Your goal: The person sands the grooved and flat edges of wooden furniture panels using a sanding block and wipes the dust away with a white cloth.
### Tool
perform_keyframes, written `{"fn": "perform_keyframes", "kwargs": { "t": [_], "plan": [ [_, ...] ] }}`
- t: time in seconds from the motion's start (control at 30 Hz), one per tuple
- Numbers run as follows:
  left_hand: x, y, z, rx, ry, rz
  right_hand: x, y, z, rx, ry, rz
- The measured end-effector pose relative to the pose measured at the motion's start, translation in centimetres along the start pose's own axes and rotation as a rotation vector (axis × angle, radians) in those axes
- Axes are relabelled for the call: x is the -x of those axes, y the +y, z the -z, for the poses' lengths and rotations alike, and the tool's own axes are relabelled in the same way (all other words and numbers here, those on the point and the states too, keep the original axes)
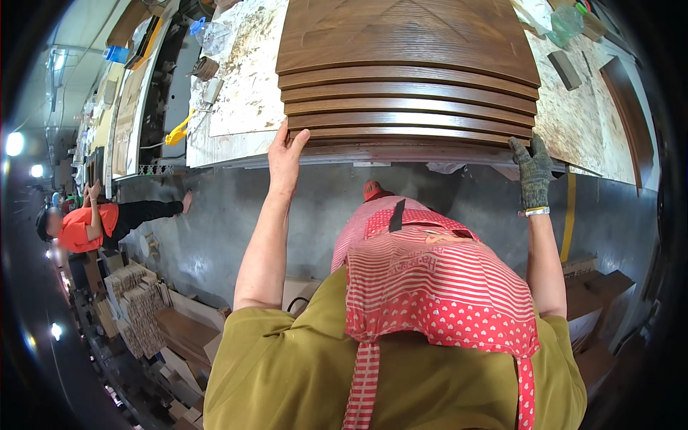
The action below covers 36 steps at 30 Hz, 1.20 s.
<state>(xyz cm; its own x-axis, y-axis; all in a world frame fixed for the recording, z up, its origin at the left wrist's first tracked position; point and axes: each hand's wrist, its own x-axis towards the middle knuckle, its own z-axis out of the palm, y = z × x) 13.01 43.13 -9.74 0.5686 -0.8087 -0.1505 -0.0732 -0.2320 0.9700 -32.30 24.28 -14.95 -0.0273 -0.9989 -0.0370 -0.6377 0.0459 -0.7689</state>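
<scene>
A stack of dark brown wooden panels (408, 39) lies on the workbench in front of me, its near edges stepped one below another. My left hand (285, 161), bare, grips the near left corner of the lowest panels, thumb on the front edge and fingers along the side. At the near right corner, my right hand (533, 172) in a dark grey knit glove holds the same bottom edge between thumb and fingers. Part of the fingers of both hands is hidden by the panels.
The stained white bench top (247, 79) carries a yellow-handled tool (179, 130), a clear bottle (209, 34), a small dark block (565, 69) and a green bottle (566, 25). A long brown board (631, 118) lies right. A co-worker in orange (87, 226) stands far left; stacked boards (136, 308) sit behind.
</scene>
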Motion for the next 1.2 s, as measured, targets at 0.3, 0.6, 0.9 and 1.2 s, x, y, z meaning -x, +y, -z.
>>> {"fn": "perform_keyframes", "kwargs": {
  "t": [0.3, 0.6, 0.9, 1.2],
  "plan": [
    [-1.7, -0.5, 0.1, -0.152, 0.119, -0.029, -0.2, -5.2, 2.6, 0.202, -0.108, 0.043],
    [-0.2, -0.6, -0.3, -0.043, 0.047, -0.028, 0.8, -3.6, 1.5, 0.113, -0.057, 0.036],
    [-0.4, -0.1, -2.1, -0.085, 0.317, 0.021, 1.1, -6.1, 1.6, 0.310, -0.045, 0.103],
    [-2.1, -0.1, -1.0, 0.003, 0.148, 0.012, 0.0, -5.6, 1.7, 0.225, 0.002, 0.297]
  ]
}}
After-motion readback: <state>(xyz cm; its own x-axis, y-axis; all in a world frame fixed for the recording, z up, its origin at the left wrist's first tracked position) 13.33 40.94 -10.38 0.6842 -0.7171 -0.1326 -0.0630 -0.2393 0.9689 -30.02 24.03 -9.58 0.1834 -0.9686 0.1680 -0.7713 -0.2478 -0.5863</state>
